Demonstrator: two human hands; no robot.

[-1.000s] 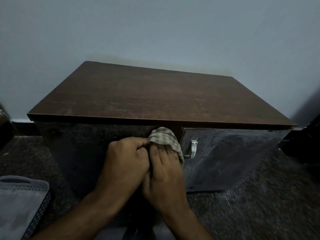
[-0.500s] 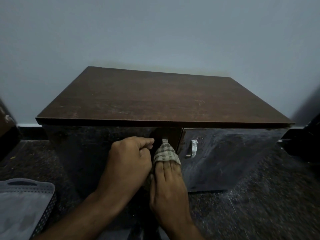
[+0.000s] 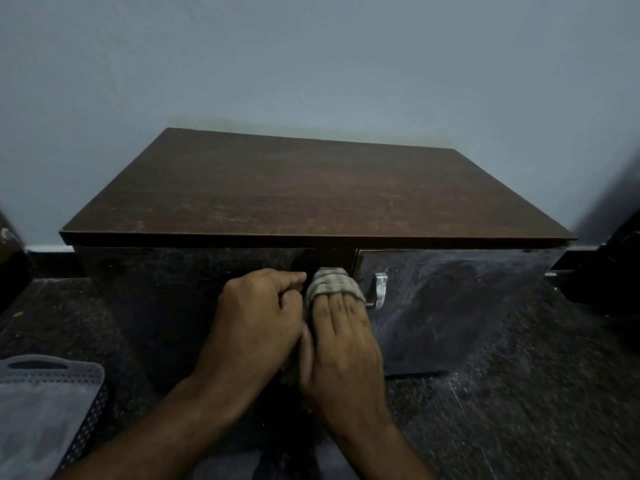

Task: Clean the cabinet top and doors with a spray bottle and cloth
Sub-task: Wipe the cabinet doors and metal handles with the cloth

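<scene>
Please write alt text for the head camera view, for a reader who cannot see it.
Two hands work at the front of a dark wooden cabinet: the right hand presses a checked cloth near the doors' meeting edge, and the left hand is curled beside it. A metal handle shows on the right door.

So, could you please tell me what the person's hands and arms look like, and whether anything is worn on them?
Both forearms are bare up to the frame's edge: no sleeves show. The left hand and the right hand wear no gloves, and no rings, watch or bands are visible on the fingers or wrists. The light is dim, so finer marks cannot be told.
</scene>
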